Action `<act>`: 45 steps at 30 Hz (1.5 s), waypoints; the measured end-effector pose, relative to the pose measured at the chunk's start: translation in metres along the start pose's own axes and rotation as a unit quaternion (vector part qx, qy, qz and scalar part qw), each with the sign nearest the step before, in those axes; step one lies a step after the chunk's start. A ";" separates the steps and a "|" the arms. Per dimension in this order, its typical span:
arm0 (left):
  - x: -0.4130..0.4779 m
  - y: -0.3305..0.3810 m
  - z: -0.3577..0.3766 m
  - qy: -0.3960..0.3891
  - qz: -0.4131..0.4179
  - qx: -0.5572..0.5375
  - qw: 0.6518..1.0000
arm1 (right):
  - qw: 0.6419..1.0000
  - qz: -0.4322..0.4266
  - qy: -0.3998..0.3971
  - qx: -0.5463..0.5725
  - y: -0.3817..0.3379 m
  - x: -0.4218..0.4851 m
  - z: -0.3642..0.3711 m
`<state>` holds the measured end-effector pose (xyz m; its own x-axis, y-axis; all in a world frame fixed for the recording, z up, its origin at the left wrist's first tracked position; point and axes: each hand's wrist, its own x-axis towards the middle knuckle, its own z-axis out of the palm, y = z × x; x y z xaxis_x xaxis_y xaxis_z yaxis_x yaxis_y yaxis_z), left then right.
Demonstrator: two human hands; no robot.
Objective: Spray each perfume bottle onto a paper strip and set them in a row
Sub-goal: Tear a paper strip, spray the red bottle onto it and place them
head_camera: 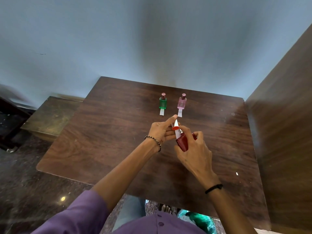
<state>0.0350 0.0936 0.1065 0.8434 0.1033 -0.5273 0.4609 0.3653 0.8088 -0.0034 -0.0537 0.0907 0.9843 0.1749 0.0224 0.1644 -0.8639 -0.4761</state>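
A green perfume bottle (163, 102) and a pink perfume bottle (182, 102) stand side by side near the table's far edge. A white paper strip lies at the foot of each: one strip (161, 112) by the green bottle, another strip (180, 113) by the pink one. Over the middle of the table my right hand (194, 154) grips a red perfume bottle (182, 142), tilted with its nozzle toward my left hand. My left hand (162, 130) holds a white paper strip (176, 129) and an orange-red cap (175, 128) close to that nozzle.
The dark wooden table (118, 141) stands against a pale blue wall. A lower wooden stand (50, 115) sits to its left and a brown wooden panel (283, 115) rises along its right side. A tiny white scrap (236, 173) lies near the right edge.
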 end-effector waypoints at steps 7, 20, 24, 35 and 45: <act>0.000 -0.001 0.000 -0.009 0.014 -0.011 1.000 | 0.982 0.093 0.006 0.165 0.002 -0.001 -0.010; 0.004 -0.016 0.010 -0.016 0.011 0.017 1.000 | 0.740 0.224 -0.188 0.606 0.011 -0.010 -0.022; 0.002 -0.019 0.015 -0.048 0.014 0.010 0.999 | 0.789 0.196 -0.145 0.563 0.014 -0.008 -0.017; 0.012 -0.016 0.012 -0.081 0.004 0.110 0.991 | 0.847 0.184 -0.100 0.488 0.022 -0.004 -0.010; 0.023 -0.022 0.019 -0.050 0.019 0.223 0.973 | 0.854 0.191 -0.100 0.473 0.035 -0.004 -0.002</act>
<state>0.0494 0.0705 0.0814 0.8745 0.0096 -0.4850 0.4842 -0.0781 0.8715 -0.0011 -0.0855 0.0757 0.9085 0.1239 -0.3991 -0.3850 -0.1233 -0.9146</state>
